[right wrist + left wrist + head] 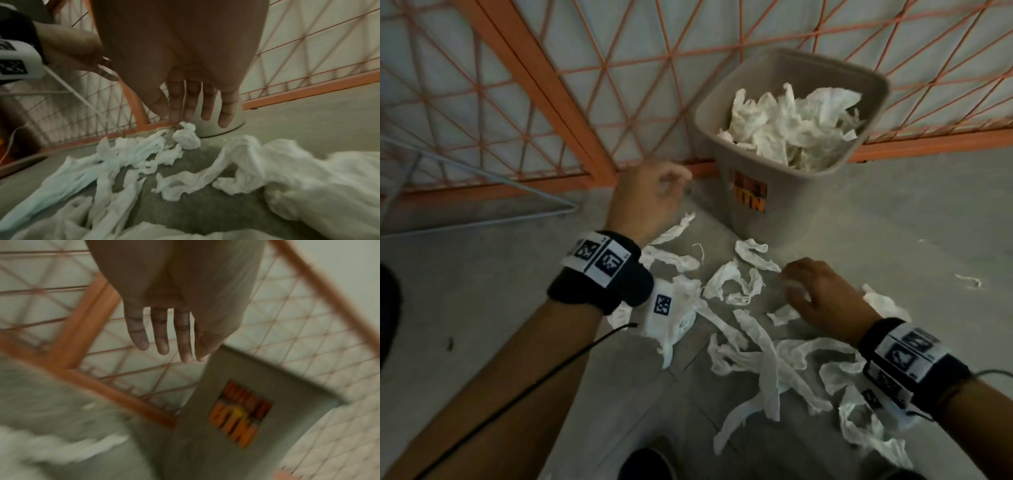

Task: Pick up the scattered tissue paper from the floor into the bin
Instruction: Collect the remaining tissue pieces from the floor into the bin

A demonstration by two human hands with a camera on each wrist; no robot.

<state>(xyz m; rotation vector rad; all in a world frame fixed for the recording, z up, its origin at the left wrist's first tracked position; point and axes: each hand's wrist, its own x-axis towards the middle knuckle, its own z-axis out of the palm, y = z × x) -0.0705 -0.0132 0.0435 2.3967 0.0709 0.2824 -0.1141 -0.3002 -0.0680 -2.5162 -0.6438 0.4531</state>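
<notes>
Where the grey floor meets the wall, an orange lattice fence runs across the far side, and a thin white wire frame lies at its foot to the left of the fingers. Left hand is raised off the floor, holding nothing; the wrist view shows its fingers straight, slightly apart and pointing toward the fence and the bin's near wall. Torn white tissue strips lie scattered on the floor below and between both hands. Right hand is low over the strips, thumb and first fingers closing on a small crumpled tissue wad. Beyond the right fingertips, against the fence, stands the grey bin, bearing an orange label and heaped with crumpled tissue.
</notes>
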